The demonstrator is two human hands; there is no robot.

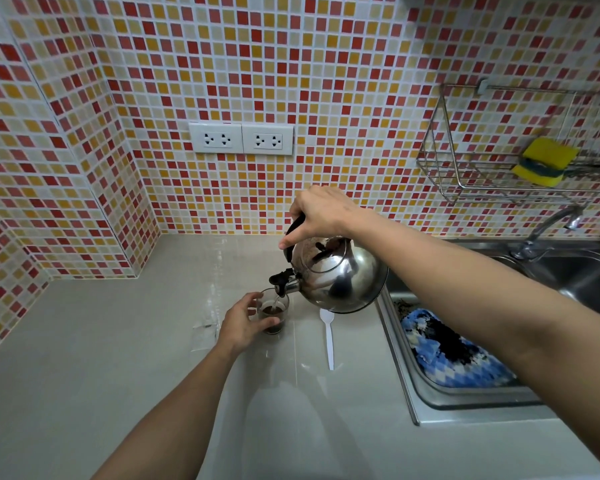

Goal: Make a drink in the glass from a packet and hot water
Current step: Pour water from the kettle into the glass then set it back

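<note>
Your right hand (321, 211) grips the tilted steel kettle (340, 275) by its black handle, water streaming into the glass (274, 315) on the counter (118, 341), which your left hand (243, 322) clasps beside the plastic spoon (329, 336)

- Pale grey countertop (101, 341), glossy, running into a tiled corner.
- Glass (274, 315) standing on it, dark liquid inside.
- White plastic spoon (329, 337) lying flat just right of the glass (bowl end towards the wall).
- Clear torn packet (205, 336) lying left of the glass.
</note>
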